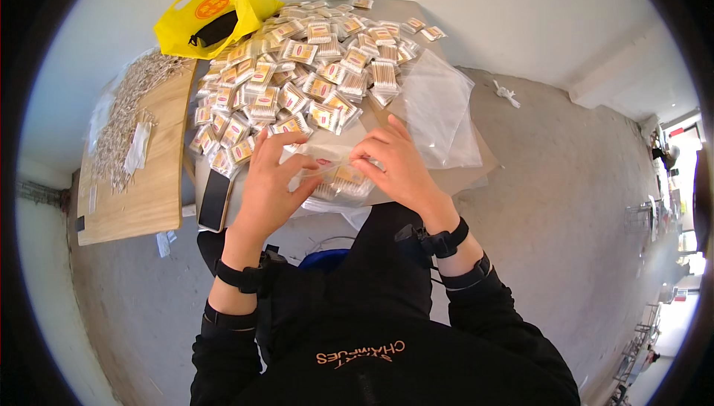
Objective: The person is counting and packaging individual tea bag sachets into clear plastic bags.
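A clear plastic bag lies at the table's near edge, with several small packs of what look like cotton swabs inside. My left hand is at the bag's left side, thumb and forefinger closing on its film while the other fingers stay lifted. On the right, my right hand pinches the bag's upper edge between thumb and fingertips. Just beyond both hands spreads a large heap of similar swab packs, each in clear wrapping with a yellowish label.
Flat clear bags lie at the table's right. A phone rests by my left forearm. Further left, a wooden board carries loose swab sticks. A yellow plastic bag with a black item stands at the back left.
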`<action>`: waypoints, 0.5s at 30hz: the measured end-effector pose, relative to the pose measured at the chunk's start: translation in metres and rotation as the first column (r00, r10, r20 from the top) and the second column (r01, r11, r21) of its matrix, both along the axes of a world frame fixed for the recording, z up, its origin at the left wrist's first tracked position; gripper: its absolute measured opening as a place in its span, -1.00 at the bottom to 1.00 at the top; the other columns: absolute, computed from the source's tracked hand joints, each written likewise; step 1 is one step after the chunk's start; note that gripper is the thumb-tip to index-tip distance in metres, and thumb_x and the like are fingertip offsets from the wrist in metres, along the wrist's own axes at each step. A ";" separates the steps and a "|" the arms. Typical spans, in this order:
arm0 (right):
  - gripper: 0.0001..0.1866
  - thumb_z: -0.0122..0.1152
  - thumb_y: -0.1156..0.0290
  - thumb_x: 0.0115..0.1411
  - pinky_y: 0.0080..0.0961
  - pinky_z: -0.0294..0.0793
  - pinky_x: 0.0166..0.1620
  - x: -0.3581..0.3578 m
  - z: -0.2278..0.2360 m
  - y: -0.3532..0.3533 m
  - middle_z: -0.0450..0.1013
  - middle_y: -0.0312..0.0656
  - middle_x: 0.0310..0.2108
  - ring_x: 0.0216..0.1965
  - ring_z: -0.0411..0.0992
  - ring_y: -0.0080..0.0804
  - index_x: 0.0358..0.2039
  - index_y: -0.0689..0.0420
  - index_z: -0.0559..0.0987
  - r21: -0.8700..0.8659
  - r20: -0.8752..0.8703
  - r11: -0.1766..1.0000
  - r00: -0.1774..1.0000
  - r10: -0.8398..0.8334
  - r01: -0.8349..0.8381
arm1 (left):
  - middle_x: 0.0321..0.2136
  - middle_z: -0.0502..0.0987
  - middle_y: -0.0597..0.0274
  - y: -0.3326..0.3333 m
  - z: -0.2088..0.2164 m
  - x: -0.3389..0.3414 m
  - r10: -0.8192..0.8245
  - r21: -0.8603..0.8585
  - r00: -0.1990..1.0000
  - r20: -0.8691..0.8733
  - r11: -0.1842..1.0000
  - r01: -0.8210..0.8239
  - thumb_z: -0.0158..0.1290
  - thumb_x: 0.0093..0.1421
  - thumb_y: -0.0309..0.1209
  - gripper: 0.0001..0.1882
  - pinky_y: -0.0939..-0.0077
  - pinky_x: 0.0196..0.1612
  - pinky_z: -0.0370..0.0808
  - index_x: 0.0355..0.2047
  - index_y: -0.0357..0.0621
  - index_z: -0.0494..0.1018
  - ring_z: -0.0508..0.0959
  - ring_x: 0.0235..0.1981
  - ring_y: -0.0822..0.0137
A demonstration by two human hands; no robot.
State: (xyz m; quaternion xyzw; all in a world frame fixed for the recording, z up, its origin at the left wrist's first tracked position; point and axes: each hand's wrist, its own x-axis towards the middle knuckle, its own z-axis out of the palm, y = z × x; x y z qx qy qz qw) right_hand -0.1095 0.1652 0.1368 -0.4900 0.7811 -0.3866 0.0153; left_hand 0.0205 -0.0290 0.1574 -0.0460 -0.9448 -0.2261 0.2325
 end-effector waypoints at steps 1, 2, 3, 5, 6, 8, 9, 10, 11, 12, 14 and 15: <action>-0.98 0.19 0.42 0.12 -0.09 -0.05 0.33 -0.001 0.000 0.000 0.38 -0.30 -0.44 -0.27 0.41 -0.32 -0.41 0.04 0.55 0.000 0.000 1.000 1.000 0.002 -0.002 | -0.11 0.47 0.20 0.002 0.000 -0.001 0.002 0.000 1.000 0.000 1.000 -0.002 0.28 -0.04 -0.40 -0.78 -0.02 0.29 0.09 -0.36 -0.06 0.51 0.45 -0.01 0.14; -0.97 0.20 0.41 0.12 -0.09 -0.06 0.33 -0.002 0.000 0.001 0.37 -0.30 -0.45 -0.27 0.41 -0.32 -0.41 0.04 0.55 0.006 -0.011 1.000 1.000 0.002 -0.002 | -0.09 0.46 0.19 0.004 -0.001 -0.002 -0.003 -0.011 1.000 -0.003 1.000 0.003 0.28 -0.05 -0.41 -0.79 -0.03 0.29 0.08 -0.37 -0.05 0.53 0.44 0.00 0.14; -0.97 0.20 0.41 0.12 -0.09 -0.06 0.33 -0.003 0.000 0.001 0.37 -0.30 -0.45 -0.28 0.41 -0.31 -0.40 0.04 0.55 0.012 -0.022 1.000 1.000 0.002 -0.001 | -0.06 0.45 0.19 0.006 -0.001 -0.003 -0.009 -0.022 1.000 -0.006 1.000 0.009 0.28 -0.05 -0.41 -0.81 -0.03 0.30 0.07 -0.38 -0.03 0.54 0.43 0.02 0.14; -0.97 0.20 0.41 0.12 -0.09 -0.06 0.33 -0.004 -0.001 0.002 0.36 -0.30 -0.45 -0.29 0.41 -0.31 -0.41 0.03 0.55 0.007 -0.034 1.000 0.999 0.005 -0.005 | -0.07 0.46 0.21 0.007 0.002 -0.004 -0.003 -0.033 1.000 0.003 0.999 0.003 0.27 -0.05 -0.43 -0.82 -0.03 0.30 0.07 -0.38 -0.04 0.55 0.44 0.01 0.16; -0.97 0.20 0.40 0.12 -0.09 -0.06 0.33 -0.004 -0.001 0.002 0.36 -0.30 -0.46 -0.29 0.41 -0.31 -0.41 0.03 0.56 0.002 -0.045 1.000 0.999 0.007 -0.007 | -0.08 0.47 0.24 0.008 0.003 -0.004 0.002 -0.044 1.000 0.011 0.999 -0.002 0.26 -0.04 -0.44 -0.83 -0.03 0.30 0.07 -0.39 -0.04 0.56 0.46 -0.01 0.18; -0.98 0.20 0.41 0.12 -0.09 -0.04 0.32 -0.004 0.000 0.003 0.36 -0.30 -0.46 -0.29 0.41 -0.31 -0.42 0.03 0.56 -0.010 -0.070 1.000 0.998 0.006 -0.006 | -0.11 0.49 0.26 0.003 0.000 -0.006 -0.013 -0.057 0.999 0.044 0.998 0.016 0.25 -0.04 -0.44 -0.84 -0.03 0.30 0.07 -0.39 -0.04 0.56 0.48 -0.04 0.21; -0.98 0.20 0.41 0.11 -0.09 -0.03 0.31 -0.004 0.001 0.003 0.36 -0.30 -0.47 -0.29 0.40 -0.31 -0.42 0.03 0.56 -0.023 -0.094 1.000 0.996 0.005 -0.007 | -0.14 0.51 0.29 0.001 -0.001 -0.006 -0.028 -0.071 0.997 0.078 0.997 0.033 0.24 -0.03 -0.45 -0.84 -0.03 0.30 0.07 -0.39 -0.04 0.56 0.50 -0.07 0.24; -0.98 0.20 0.41 0.11 -0.09 -0.03 0.31 -0.004 0.002 0.004 0.36 -0.30 -0.47 -0.29 0.40 -0.31 -0.42 0.03 0.56 -0.023 -0.094 1.000 0.996 0.003 -0.005 | -0.14 0.51 0.29 0.001 -0.001 -0.007 -0.030 -0.070 0.997 0.078 0.997 0.035 0.24 -0.03 -0.45 -0.84 -0.03 0.30 0.07 -0.39 -0.04 0.56 0.50 -0.07 0.24; -0.98 0.21 0.41 0.11 -0.10 -0.01 0.30 -0.004 0.003 0.005 0.36 -0.30 -0.47 -0.29 0.40 -0.31 -0.43 0.03 0.56 -0.037 -0.103 0.999 0.995 0.007 -0.010 | -0.20 0.53 0.31 0.002 -0.001 -0.007 -0.041 -0.086 0.997 0.058 0.995 0.046 0.24 -0.03 -0.46 -0.85 -0.02 0.29 0.09 -0.39 -0.05 0.56 0.52 -0.11 0.26; -0.98 0.21 0.41 0.10 -0.10 0.00 0.30 -0.005 0.004 0.007 0.37 -0.30 -0.47 -0.29 0.40 -0.31 -0.43 0.03 0.57 -0.051 -0.113 0.999 0.994 0.010 -0.016 | -0.26 0.55 0.34 0.002 -0.001 -0.008 -0.052 -0.102 0.998 0.039 0.993 0.056 0.23 -0.03 -0.47 -0.86 -0.01 0.28 0.12 -0.40 -0.05 0.55 0.54 -0.15 0.28; -0.98 0.21 0.42 0.10 -0.11 0.01 0.29 -0.004 0.005 0.009 0.38 -0.30 -0.46 -0.28 0.40 -0.32 -0.44 0.04 0.57 -0.061 -0.110 0.998 0.994 0.016 -0.023 | -0.29 0.55 0.33 0.007 -0.002 -0.010 -0.054 -0.124 0.998 -0.037 0.991 0.049 0.23 -0.04 -0.47 -0.86 0.02 0.26 0.17 -0.41 -0.06 0.55 0.54 -0.18 0.29; -0.98 0.21 0.42 0.10 -0.11 0.02 0.29 -0.004 0.005 0.010 0.39 -0.31 -0.46 -0.28 0.41 -0.32 -0.44 0.04 0.57 -0.070 -0.109 0.997 0.994 0.020 -0.028 | -0.32 0.55 0.33 0.009 -0.003 -0.010 -0.059 -0.144 0.992 -0.113 0.989 0.043 0.24 -0.04 -0.47 -0.87 0.04 0.24 0.22 -0.43 -0.07 0.55 0.55 -0.20 0.29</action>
